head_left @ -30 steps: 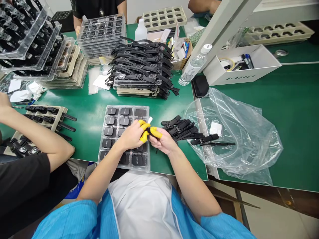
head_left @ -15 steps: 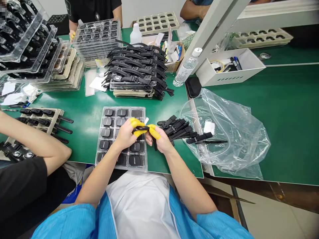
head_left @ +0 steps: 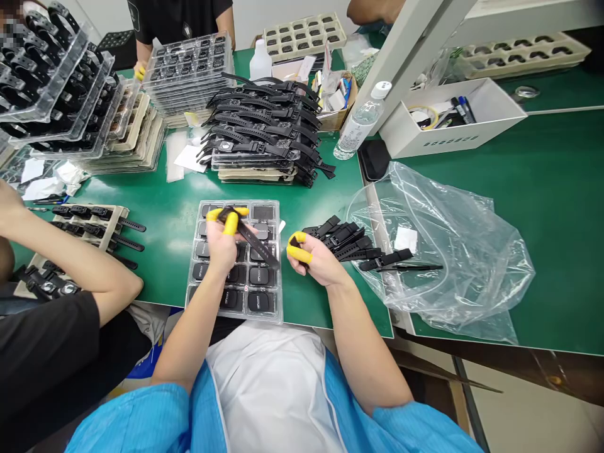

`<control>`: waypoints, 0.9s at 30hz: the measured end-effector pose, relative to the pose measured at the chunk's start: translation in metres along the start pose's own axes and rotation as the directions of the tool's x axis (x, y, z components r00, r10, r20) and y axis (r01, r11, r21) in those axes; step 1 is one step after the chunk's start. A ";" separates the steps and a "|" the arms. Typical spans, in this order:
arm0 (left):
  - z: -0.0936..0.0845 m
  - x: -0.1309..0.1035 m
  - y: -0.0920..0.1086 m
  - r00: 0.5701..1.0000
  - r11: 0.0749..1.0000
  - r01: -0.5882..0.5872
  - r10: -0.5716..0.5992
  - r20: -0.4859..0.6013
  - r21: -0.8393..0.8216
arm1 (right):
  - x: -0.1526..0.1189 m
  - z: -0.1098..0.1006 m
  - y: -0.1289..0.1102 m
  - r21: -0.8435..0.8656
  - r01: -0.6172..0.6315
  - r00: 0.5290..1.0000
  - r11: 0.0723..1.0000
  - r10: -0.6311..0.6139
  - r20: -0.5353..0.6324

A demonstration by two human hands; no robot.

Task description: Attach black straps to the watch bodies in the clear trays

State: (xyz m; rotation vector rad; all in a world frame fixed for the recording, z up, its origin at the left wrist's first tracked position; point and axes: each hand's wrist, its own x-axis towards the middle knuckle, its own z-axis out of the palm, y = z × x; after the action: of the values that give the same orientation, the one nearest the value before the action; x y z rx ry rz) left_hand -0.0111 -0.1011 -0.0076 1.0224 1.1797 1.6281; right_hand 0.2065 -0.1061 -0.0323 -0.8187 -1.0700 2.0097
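My left hand (head_left: 223, 242), with yellow finger cots, pinches a black watch (head_left: 228, 212) above the tray. Its black strap (head_left: 259, 247) slants down to the right. Below lies a clear plastic tray (head_left: 282, 308) whose compartments hold square black pieces with pale lettering; my left hand and forearm cover part of it. Right of the tray, my right hand (head_left: 314, 257), also in yellow finger cots, has its fingers curled round a black piece (head_left: 294, 241) that looks like a watch strap, mostly hidden. Beside it lies a pile of black straps (head_left: 346, 239) on the green table.
Trays of strapped watches (head_left: 264, 123) are stacked ahead, with more stacks (head_left: 56, 82) at left. A water bottle (head_left: 363, 119), a white box (head_left: 453, 119) and a plastic bag (head_left: 462, 251) are at right. A co-worker's arm (head_left: 80, 251) rests at left; another person stands across the table.
My hands were together over the tray and have parted. The left moved left with the watch and its strap; the right moved slightly right and down. The view has shifted a little.
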 end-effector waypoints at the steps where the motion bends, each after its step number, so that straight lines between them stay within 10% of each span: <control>1: 0.002 -0.004 -0.003 0.994 0.998 0.010 -0.017 0.106 0.068 | 0.000 0.002 0.000 0.019 0.045 0.998 0.999 -0.045 -0.037; 6: 0.007 -0.018 -0.016 0.803 0.818 -0.417 0.127 0.582 0.397 | 0.000 0.013 0.004 0.116 0.053 0.998 0.992 -0.056 0.026; 11: 0.002 -0.017 -0.016 0.639 0.676 -0.629 0.169 0.751 0.384 | -0.001 0.013 0.010 0.096 0.022 0.996 0.995 -0.029 0.079; 17: 0.002 -0.017 -0.014 0.628 0.661 -0.640 0.154 0.763 0.393 | 0.000 0.015 0.010 0.123 0.010 0.998 0.992 -0.018 0.059; 23: 0.002 -0.018 -0.018 0.709 0.666 -0.618 0.242 0.662 0.418 | 0.001 0.018 0.002 0.270 0.054 0.997 0.961 -0.038 -0.063; 27: 0.001 -0.019 -0.020 0.674 0.640 -0.643 0.211 0.708 0.421 | 0.000 0.016 0.005 0.226 0.049 0.998 0.973 -0.054 0.016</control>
State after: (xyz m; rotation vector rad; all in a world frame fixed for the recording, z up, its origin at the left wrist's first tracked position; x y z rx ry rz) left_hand -0.0010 -0.1155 -0.0293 2.2781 1.0718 1.0306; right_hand 0.1925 -0.1149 -0.0289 -0.6442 -0.8458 2.0545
